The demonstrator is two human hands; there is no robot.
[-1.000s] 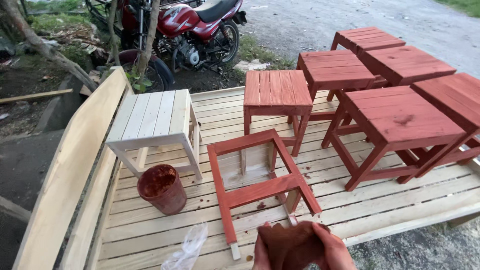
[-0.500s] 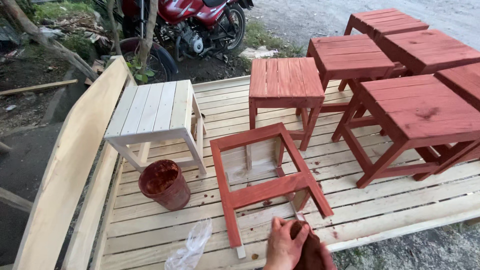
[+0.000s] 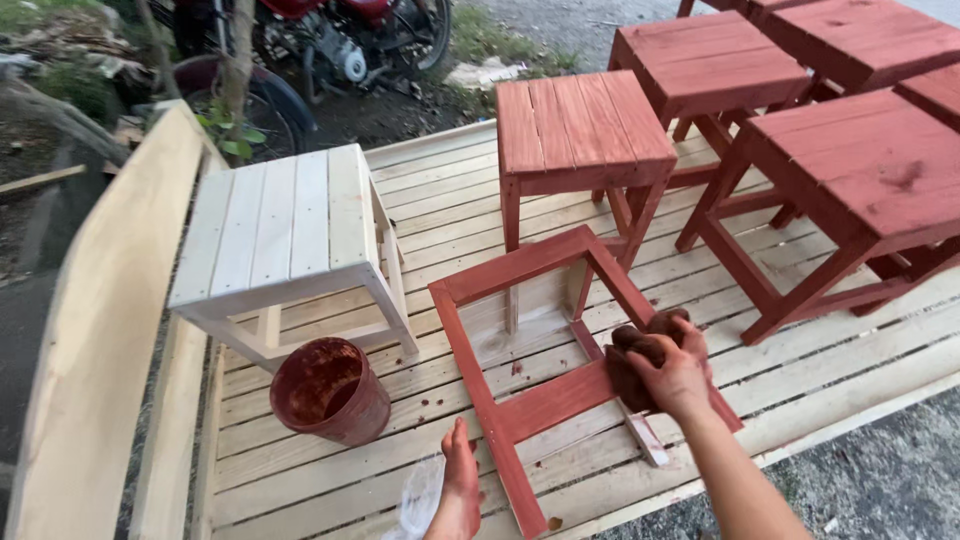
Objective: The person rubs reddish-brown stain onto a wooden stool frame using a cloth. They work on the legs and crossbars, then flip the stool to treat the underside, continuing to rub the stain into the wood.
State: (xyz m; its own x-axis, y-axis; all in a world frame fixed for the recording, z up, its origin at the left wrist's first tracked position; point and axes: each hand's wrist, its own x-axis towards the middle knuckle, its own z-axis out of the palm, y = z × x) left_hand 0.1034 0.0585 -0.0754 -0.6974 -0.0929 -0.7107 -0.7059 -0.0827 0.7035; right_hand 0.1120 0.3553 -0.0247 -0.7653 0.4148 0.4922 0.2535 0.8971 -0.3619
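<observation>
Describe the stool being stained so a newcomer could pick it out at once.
On the slatted wooden platform, in front of the unpainted stool, lies a stool on its side. The right hand presses a stained rag on it. Only it is tipped over, half red.

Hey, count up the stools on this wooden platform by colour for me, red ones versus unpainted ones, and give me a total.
Red upright stools: 4
Red stool lying on its side, being rubbed with a stained rag: 1
Unpainted pale stool: 1
Total: 6 stools
</observation>
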